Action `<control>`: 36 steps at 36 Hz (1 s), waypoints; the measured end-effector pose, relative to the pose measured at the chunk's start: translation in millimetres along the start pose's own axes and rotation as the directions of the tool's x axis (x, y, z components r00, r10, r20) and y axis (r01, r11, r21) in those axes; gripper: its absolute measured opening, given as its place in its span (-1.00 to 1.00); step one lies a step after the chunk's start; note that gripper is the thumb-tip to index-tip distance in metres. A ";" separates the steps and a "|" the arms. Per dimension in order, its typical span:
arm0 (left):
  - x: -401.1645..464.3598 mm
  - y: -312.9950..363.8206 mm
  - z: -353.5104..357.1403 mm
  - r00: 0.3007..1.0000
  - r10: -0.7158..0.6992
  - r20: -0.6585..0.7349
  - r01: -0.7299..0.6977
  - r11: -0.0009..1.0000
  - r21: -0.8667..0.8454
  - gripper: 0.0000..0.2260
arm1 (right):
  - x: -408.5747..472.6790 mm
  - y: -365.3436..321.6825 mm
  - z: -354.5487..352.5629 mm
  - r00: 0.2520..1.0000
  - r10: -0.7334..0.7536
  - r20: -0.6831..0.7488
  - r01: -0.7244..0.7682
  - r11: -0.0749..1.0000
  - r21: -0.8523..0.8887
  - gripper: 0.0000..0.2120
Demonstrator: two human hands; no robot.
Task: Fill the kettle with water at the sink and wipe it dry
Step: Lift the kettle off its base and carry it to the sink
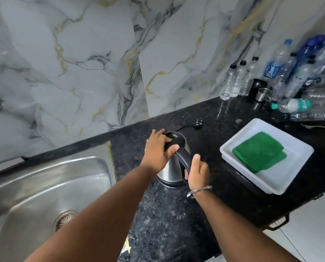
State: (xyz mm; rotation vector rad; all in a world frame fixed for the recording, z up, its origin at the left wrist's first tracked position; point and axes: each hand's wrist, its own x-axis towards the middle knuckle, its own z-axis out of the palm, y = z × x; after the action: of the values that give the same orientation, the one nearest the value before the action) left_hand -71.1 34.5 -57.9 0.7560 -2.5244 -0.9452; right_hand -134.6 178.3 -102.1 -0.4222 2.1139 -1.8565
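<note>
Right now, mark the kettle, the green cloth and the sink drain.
kettle [169, 172]: head view, on its bare steel body below the handle.
green cloth [258, 150]: head view, middle of the folded cloth.
sink drain [64, 220]: head view, on the round strainer.

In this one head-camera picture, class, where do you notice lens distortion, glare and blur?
Head view: the wide lens bows the counter edge and stretches the forearms; soft glare streaks the steel sink and the kettle body; the bottles at far right look smeared; the green cloth stays crisp.

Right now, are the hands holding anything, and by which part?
Both hold the kettle: the right hand grips its black handle, and the left hand rests on its lid.
</note>
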 end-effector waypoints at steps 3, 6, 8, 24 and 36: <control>4.9 -0.3 0.5 0.999 -0.035 -0.011 0.035 0.999 -0.022 -0.63 | 1.7 6.8 2.3 0.999 0.011 -0.046 -0.012 1.000 -0.023 -0.28; 5.1 1.4 -0.3 0.997 -0.069 -0.020 0.069 0.997 -0.030 -0.64 | 3.0 11.5 2.6 0.999 0.008 -0.054 -0.010 0.999 -0.047 -0.32; 2.3 6.3 -1.3 0.997 -0.072 -0.039 0.070 0.996 -0.056 -0.65 | 2.2 11.3 3.2 0.999 0.017 -0.047 -0.019 0.999 -0.031 -0.37; -33.7 7.4 -96.5 0.909 0.302 -0.288 -0.265 0.951 0.162 -0.60 | 23.4 -47.6 33.8 0.978 -0.187 0.088 0.198 0.970 -0.143 -0.30; -141.5 -50.9 -230.2 0.862 -0.036 -0.506 -0.021 0.994 -0.108 -0.60 | -47.5 -101.0 181.0 0.836 -0.298 0.460 0.426 0.882 -0.204 -0.20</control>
State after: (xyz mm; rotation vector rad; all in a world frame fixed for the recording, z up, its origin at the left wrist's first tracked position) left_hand 170.8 -30.3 55.6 0.8507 -1.9935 -0.7552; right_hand -15.1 21.2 -22.9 -1.2602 2.1052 -1.4277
